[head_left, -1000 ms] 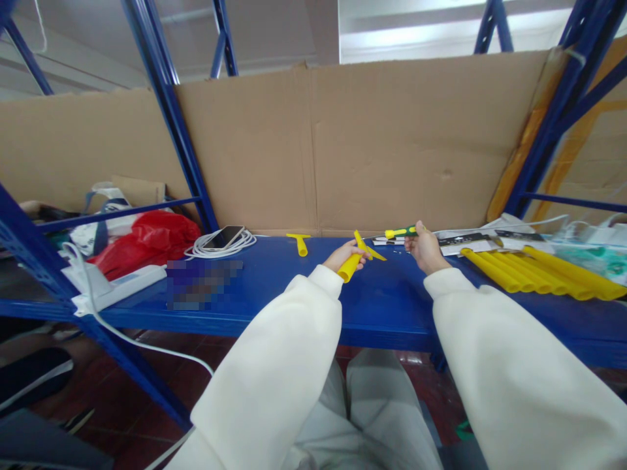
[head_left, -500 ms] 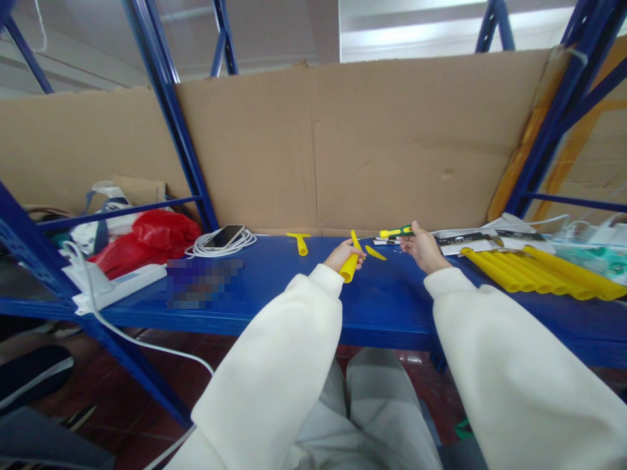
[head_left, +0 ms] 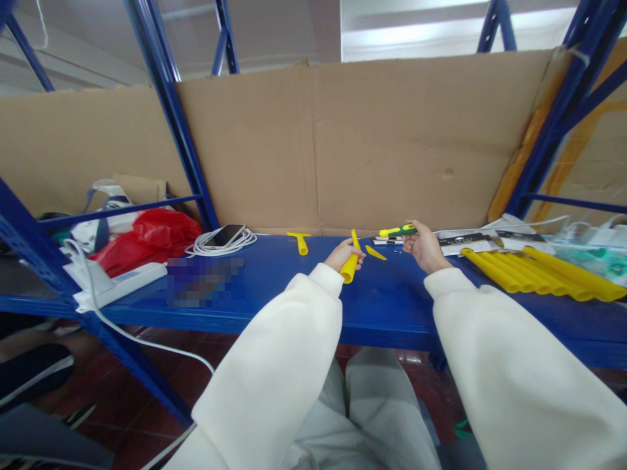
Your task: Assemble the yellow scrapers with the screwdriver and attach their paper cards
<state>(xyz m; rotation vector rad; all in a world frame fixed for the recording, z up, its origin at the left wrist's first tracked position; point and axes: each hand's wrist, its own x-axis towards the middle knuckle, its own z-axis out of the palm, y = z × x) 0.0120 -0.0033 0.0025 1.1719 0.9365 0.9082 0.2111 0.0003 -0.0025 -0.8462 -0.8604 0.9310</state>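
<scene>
My left hand [head_left: 344, 255] is closed around a yellow plastic tube [head_left: 349, 269] with a flat crosspiece at its far end. In my right hand [head_left: 422, 247] is a screwdriver [head_left: 399, 230] with a yellow and green handle, its shaft pointing left toward the crosspiece. Whether the thin tip touches the yellow piece I cannot tell. Just right of my left hand lies a loose flat yellow blade-like piece [head_left: 375, 252]. Farther left on the blue shelf rests a T-shaped yellow piece [head_left: 300, 243], a tube joined to a crosspiece.
Several yellow tubes [head_left: 524, 271] lie in a row at the right. Black-and-white packets [head_left: 465, 243] sit behind them. To the left are a phone [head_left: 225, 235] on a coiled white cable [head_left: 196, 248], a power strip [head_left: 122, 286] and a red bag [head_left: 151, 238]. Cardboard [head_left: 392, 143] backs the shelf.
The screwdriver's handle and my right hand have shifted very slightly; the right fingers have changed position a little. My left hand stays in place with the yellow tube.
</scene>
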